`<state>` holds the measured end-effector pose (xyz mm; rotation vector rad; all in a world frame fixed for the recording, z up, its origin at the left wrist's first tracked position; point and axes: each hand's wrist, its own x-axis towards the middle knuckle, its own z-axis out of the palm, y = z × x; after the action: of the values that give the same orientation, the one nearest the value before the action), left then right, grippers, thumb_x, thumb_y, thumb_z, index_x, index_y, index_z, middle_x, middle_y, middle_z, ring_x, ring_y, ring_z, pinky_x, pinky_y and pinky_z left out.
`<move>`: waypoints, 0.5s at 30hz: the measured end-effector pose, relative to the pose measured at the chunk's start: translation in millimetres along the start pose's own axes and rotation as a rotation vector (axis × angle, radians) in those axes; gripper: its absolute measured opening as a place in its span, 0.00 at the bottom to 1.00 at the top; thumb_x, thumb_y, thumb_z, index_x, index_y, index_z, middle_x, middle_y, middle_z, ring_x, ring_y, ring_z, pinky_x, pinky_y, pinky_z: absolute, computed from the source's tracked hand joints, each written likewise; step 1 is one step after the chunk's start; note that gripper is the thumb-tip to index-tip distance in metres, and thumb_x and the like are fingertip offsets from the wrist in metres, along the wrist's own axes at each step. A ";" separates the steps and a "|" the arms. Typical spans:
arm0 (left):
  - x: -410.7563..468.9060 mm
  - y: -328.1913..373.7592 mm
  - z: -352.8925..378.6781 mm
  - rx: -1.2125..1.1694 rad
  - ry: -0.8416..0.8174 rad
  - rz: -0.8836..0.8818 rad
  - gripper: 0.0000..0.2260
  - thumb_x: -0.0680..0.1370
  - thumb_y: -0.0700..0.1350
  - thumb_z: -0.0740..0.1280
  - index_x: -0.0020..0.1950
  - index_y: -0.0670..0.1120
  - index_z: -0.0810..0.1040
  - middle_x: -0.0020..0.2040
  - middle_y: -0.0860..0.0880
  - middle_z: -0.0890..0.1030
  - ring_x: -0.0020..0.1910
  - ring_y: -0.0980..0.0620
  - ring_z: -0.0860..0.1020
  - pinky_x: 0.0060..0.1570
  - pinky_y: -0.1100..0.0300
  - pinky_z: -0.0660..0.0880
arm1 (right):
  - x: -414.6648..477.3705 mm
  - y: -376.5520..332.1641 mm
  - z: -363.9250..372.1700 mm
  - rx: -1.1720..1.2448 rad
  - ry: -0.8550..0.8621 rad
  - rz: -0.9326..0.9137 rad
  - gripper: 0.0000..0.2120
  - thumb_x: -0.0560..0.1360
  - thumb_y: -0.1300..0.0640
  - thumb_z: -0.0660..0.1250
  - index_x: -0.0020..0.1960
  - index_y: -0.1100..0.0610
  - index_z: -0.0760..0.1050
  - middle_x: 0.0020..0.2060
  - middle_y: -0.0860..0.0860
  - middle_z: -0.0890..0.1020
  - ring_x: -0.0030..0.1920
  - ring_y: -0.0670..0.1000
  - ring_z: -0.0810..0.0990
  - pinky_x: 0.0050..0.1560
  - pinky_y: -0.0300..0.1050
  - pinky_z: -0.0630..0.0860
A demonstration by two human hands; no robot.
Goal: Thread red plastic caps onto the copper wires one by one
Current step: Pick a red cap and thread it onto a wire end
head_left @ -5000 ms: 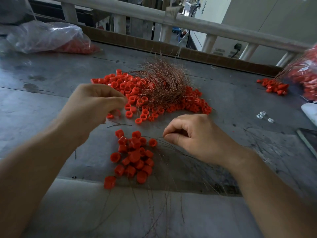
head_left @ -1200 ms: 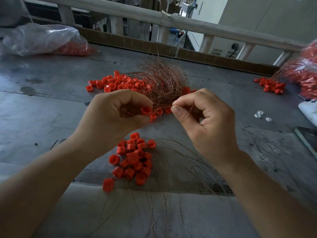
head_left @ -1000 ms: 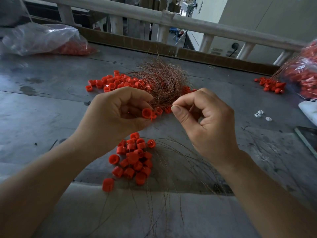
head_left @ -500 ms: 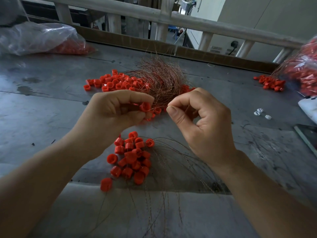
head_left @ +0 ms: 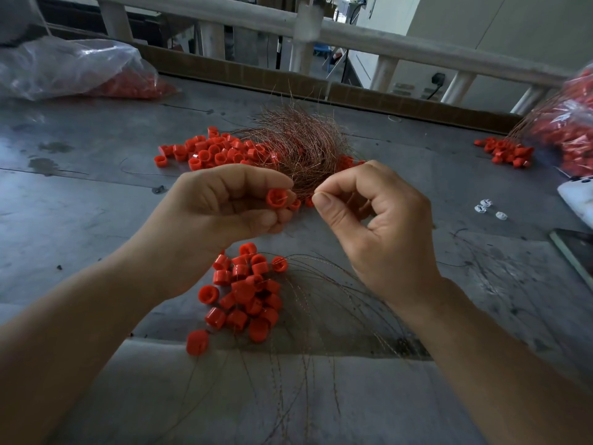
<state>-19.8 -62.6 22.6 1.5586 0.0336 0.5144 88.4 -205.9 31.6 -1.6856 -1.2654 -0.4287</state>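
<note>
From the head camera, your left hand [head_left: 224, 216] grips one red cap [head_left: 276, 197] between thumb and curled fingers, raised above the table [head_left: 80, 194], its open mouth turned toward you; a fine glint crosses that mouth; your right hand [head_left: 378, 226] is just beside it, thumb and forefinger pinched on a single copper wire [head_left: 313, 194], the other fingers curled in; the strand is too thin to tell whether it has entered the cap; beneath your hands lies a near cluster of caps [head_left: 247, 290], with long wires [head_left: 321, 316] fanning from it toward you over the table edge; behind your hands a tangle of copper wires [head_left: 301, 149] sits on a spread of loose caps [head_left: 208, 152], and your knuckles hide its near edge; far left, a clear plastic bag [head_left: 73, 69] holds more red caps; far right, a second bag [head_left: 574, 123] with a small cap pile [head_left: 507, 152] beside it; nearer, three small white pieces [head_left: 487, 208]; a pale railing [head_left: 353, 30] runs along the back
</note>
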 end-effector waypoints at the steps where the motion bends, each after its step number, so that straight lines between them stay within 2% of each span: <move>1: -0.4 0.6 0.5 -0.010 -0.006 -0.004 0.17 0.64 0.34 0.67 0.45 0.52 0.84 0.40 0.51 0.84 0.41 0.56 0.82 0.41 0.68 0.76 | -0.4 -0.2 0.7 0.007 -0.008 0.003 0.03 0.72 0.62 0.68 0.39 0.59 0.78 0.33 0.50 0.77 0.34 0.48 0.73 0.35 0.31 0.69; 7: -1.0 3.7 1.2 -0.045 -0.040 -0.019 0.19 0.59 0.34 0.72 0.45 0.51 0.84 0.42 0.51 0.84 0.42 0.55 0.82 0.41 0.68 0.77 | -1.8 -0.6 4.2 0.024 -0.060 0.029 0.03 0.71 0.61 0.68 0.39 0.59 0.78 0.33 0.50 0.77 0.34 0.48 0.74 0.34 0.33 0.70; 15: -1.4 3.2 1.2 -0.094 -0.060 -0.032 0.16 0.65 0.35 0.66 0.49 0.49 0.83 0.44 0.48 0.84 0.43 0.53 0.82 0.42 0.65 0.77 | -1.0 -0.7 2.0 0.007 -0.082 0.043 0.04 0.71 0.61 0.68 0.38 0.59 0.78 0.33 0.50 0.76 0.34 0.46 0.73 0.34 0.33 0.69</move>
<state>-21.6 -64.5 25.3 1.4781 -0.0115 0.4371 86.8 -204.9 30.2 -1.7365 -1.2861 -0.3325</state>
